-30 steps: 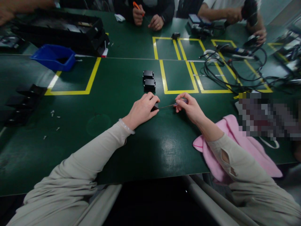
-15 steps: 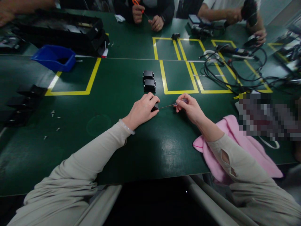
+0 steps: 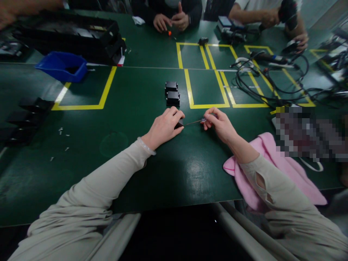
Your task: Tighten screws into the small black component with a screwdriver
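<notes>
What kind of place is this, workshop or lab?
Probably a shared assembly bench: a green table marked with yellow tape boxes, small black parts, a blue bin, tangled cables, and other people's hands working opposite.

Both arms reach forward from bottom corners, beige sleeves to wrists, converging toward centre. Left hand palm down, knuckles up, fingers curled under and closed tight, thumb side toward right hand; pale bead bracelet at wrist. Right hand a short gap to its right, wrist slightly raised, fingers bent, thumb and forefinger pinched together, pointing toward left hand. Right sleeve has hole near forearm.
</notes>
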Tool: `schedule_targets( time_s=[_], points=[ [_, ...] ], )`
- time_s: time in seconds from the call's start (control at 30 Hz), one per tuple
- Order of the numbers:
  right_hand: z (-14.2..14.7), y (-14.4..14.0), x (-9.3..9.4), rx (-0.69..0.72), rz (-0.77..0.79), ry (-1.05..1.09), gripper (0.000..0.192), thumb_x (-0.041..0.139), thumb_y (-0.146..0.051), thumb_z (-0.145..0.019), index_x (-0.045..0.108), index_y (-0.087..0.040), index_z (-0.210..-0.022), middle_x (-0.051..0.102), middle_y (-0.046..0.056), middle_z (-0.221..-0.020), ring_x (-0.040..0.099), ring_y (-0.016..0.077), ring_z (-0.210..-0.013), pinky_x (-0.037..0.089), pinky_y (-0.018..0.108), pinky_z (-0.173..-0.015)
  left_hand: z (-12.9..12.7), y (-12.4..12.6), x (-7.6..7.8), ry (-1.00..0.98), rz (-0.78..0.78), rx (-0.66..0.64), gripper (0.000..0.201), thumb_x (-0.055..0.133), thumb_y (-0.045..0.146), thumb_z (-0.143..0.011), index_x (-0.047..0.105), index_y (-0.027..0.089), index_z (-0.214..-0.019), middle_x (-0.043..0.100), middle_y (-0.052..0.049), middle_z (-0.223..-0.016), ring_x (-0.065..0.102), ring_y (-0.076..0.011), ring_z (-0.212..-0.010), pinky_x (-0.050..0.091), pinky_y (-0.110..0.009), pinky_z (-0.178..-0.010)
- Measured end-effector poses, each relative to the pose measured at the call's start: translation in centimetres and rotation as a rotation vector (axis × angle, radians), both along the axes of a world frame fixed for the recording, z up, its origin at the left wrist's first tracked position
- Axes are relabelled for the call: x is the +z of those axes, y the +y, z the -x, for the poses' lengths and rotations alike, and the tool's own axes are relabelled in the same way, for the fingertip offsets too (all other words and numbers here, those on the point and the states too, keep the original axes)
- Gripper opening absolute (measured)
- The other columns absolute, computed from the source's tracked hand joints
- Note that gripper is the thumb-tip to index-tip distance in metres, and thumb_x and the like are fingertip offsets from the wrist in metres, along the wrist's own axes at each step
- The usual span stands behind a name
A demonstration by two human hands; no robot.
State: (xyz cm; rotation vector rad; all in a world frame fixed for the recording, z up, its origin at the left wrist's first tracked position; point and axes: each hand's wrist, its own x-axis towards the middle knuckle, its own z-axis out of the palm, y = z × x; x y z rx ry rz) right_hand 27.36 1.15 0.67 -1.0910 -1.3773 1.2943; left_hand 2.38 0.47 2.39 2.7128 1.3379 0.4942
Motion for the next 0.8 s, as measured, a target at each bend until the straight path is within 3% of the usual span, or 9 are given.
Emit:
schedule_targets(
  time_s=[0.1, 0.3, 0.47, 0.67, 0.8],
  points=[
    [0.00, -0.03, 0.10, 0.022, 0.016, 0.004, 0.037, 0.076, -0.054, -0.089, 0.059, -0.023, -0.082, 0.044, -0.012, -0.047, 0.056, 0.0106, -0.046, 0.048, 0.029, -0.061, 0.01, 0.02, -0.07, 0.000, -0.001, 0.002, 0.029, 0.067, 0.024, -0.095, 0.057, 0.018, -0.121, 0.061, -0.010, -0.122, 0.060, -0.0253, -0.112, 0.056, -0.034, -0.080],
    [-0.03, 0.01, -0.04, -0.010, 0.008, 0.008, 0.032, 0.081, -0.047, -0.086, 0.060, -0.023, -0.087, 0.054, -0.009, -0.053, 0.059, 0.0108, -0.051, 0.047, 0.028, -0.060, 0.01, 0.00, -0.01, 0.002, 0.003, 0.007, 0.029, 0.068, 0.024, -0.094, 0.057, 0.018, -0.120, 0.061, -0.010, -0.122, 0.060, -0.0249, -0.112, 0.056, -0.033, -0.079],
    [-0.03, -0.03, 0.08, 0.021, 0.025, -0.011, 0.031, 0.075, -0.049, -0.091, 0.059, -0.023, -0.083, 0.045, -0.011, -0.047, 0.054, 0.0108, -0.046, 0.045, 0.028, -0.056, 0.02, -0.05, 0.02, 0.003, -0.007, 0.003, 0.028, 0.067, 0.024, -0.095, 0.056, 0.018, -0.120, 0.061, -0.010, -0.122, 0.060, -0.0248, -0.111, 0.056, -0.033, -0.079],
    [0.04, -0.02, 0.11, -0.012, 0.019, -0.002, 0.029, 0.081, -0.042, -0.085, 0.059, -0.024, -0.089, 0.054, -0.009, -0.054, 0.058, 0.0112, -0.051, 0.048, 0.029, -0.059, 0.06, 0.01, -0.11, -0.008, -0.007, -0.003, 0.029, 0.068, 0.024, -0.095, 0.056, 0.019, -0.121, 0.061, -0.010, -0.122, 0.060, -0.0251, -0.111, 0.056, -0.033, -0.078],
    [0.02, -0.06, 0.17, 0.011, 0.025, -0.016, 0.031, 0.075, -0.049, -0.090, 0.058, -0.024, -0.085, 0.044, -0.011, -0.047, 0.055, 0.0114, -0.047, 0.047, 0.029, -0.057, 0.06, 0.01, -0.09, -0.009, -0.011, -0.006, 0.029, 0.067, 0.024, -0.095, 0.056, 0.019, -0.120, 0.061, -0.010, -0.122, 0.060, -0.0253, -0.111, 0.056, -0.034, -0.078]
  ],
)
